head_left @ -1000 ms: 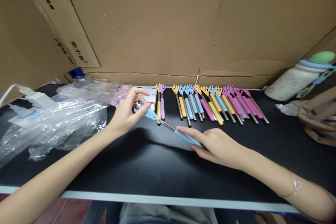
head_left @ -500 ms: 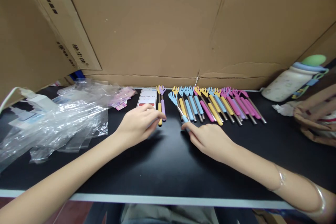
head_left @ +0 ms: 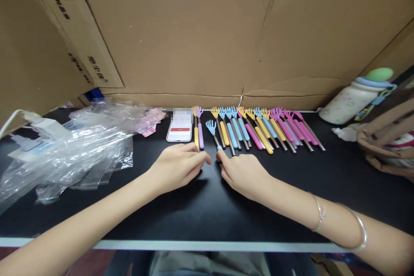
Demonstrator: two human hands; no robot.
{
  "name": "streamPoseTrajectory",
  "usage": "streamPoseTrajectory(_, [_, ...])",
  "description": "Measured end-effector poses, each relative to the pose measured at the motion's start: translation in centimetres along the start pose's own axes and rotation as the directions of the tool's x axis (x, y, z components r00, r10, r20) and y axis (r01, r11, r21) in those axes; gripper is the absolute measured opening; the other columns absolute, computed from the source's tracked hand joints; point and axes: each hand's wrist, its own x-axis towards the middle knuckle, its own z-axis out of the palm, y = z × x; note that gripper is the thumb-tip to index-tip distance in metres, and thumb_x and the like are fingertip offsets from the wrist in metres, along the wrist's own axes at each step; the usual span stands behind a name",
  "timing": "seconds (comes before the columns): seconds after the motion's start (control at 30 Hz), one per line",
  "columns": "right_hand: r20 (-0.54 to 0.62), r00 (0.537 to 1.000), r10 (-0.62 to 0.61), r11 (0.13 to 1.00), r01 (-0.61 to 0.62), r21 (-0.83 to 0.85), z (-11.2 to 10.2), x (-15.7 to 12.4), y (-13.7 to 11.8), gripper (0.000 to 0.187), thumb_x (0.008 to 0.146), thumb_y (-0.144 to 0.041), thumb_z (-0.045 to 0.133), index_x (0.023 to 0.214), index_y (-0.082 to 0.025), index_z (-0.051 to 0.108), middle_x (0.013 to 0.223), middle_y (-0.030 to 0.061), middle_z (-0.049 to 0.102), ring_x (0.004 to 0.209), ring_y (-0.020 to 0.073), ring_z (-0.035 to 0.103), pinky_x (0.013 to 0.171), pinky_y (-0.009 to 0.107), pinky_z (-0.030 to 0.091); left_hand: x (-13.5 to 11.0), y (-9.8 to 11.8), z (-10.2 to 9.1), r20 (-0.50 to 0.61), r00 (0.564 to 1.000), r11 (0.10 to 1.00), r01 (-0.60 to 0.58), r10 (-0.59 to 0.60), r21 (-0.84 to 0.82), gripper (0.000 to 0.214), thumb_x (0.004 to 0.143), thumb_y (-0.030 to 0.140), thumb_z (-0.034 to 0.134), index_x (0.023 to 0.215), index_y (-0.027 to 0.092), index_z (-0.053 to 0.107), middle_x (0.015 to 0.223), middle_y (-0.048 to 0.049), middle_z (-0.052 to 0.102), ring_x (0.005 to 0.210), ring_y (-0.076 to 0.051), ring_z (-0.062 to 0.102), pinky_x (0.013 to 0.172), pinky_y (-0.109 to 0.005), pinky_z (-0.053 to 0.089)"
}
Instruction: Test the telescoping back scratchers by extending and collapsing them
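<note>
A row of small telescopic back scratchers (head_left: 258, 131) with yellow, blue, pink and purple handles lies along the back of the black table (head_left: 194, 211). A yellow and a purple one (head_left: 198, 131) lie apart on the left. Between them and the row lies a blue back scratcher (head_left: 211, 128), claw pointing away from me. My right hand (head_left: 242, 172) covers its handle, fingers closed on it. My left hand (head_left: 181, 166) rests on the table just left of it, fingers loosely extended and holding nothing.
A phone (head_left: 180, 129) lies left of the scratchers. Crumpled clear plastic bags (head_left: 74, 146) and pink labels (head_left: 150, 120) cover the left side. A cardboard wall (head_left: 194, 30) stands behind. A bottle (head_left: 352, 99) and a brown bag (head_left: 388, 146) sit at the right.
The extended blue scratcher was pushed short between both hands, then laid down at the left end of the row. My left hand let go of its claw and dropped to the table.
</note>
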Motion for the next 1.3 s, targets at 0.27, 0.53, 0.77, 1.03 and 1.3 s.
streamPoseTrajectory(0.27, [-0.054,0.997,-0.046,0.999,0.048,0.025,0.1,0.3,-0.6,0.027,0.094,-0.032,0.023,0.096,-0.016,0.045,0.065,0.006,0.063,0.054,0.0179,0.06,0.047,0.027,0.018,0.1,0.1,0.6,-0.003,1.0,0.997,-0.025,0.026,0.074,0.022,0.088,0.019,0.039,0.093,0.022,0.06,0.076,-0.0008,0.062,0.075,-0.013,0.058,0.062,-0.022,0.042])
streamPoseTrajectory(0.53, [-0.105,0.987,-0.121,0.979,0.137,0.153,0.6,-0.2,2.2,0.021,0.093,-0.032,0.03,0.101,-0.02,0.045,0.065,0.0004,0.062,0.057,0.0155,0.06,0.049,0.023,0.023,0.2,0.3,0.8,0.07,0.996,0.998,-0.054,0.052,0.025,0.02,0.089,0.018,0.038,0.096,0.023,0.056,0.078,0.0005,0.063,0.08,-0.015,0.056,0.063,-0.024,0.04])
streamPoseTrajectory(0.77, [-0.126,0.937,-0.326,0.903,0.348,0.252,1.5,-0.8,4.1,0.017,0.091,-0.022,0.035,0.09,-0.02,0.051,0.08,0.0017,0.065,0.068,0.0114,0.059,0.06,0.021,0.036,0.3,0.4,1.7,0.136,0.99,0.999,-0.032,0.03,0.01,0.019,0.089,0.019,0.039,0.098,0.021,0.056,0.086,-0.0014,0.063,0.082,-0.016,0.054,0.067,-0.026,0.041])
streamPoseTrajectory(1.03, [-0.189,0.912,-0.363,0.879,0.403,0.256,2.7,-1.0,4.3,0.018,0.091,-0.022,0.035,0.091,-0.019,0.052,0.084,0.002,0.063,0.071,0.0117,0.057,0.063,0.022,0.036,0.2,0.6,2.2,0.144,0.988,0.996,-0.054,0.064,-0.069,0.021,0.09,0.017,0.037,0.099,0.022,0.055,0.096,-0.001,0.061,0.087,-0.015,0.053,0.07,-0.025,0.042])
streamPoseTrajectory(1.3, [-0.176,0.919,-0.351,0.875,0.39,0.289,2.6,-1.5,4.5,0.019,0.091,-0.022,0.035,0.092,-0.019,0.053,0.084,0.0024,0.062,0.076,0.0132,0.056,0.068,0.024,0.038,0.2,0.2,1.7,0.184,0.978,0.986,-0.071,0.099,-0.15,0.022,0.091,0.018,0.036,0.103,0.024,0.053,0.103,0.0008,0.06,0.089,-0.014,0.052,0.073,-0.025,0.041])
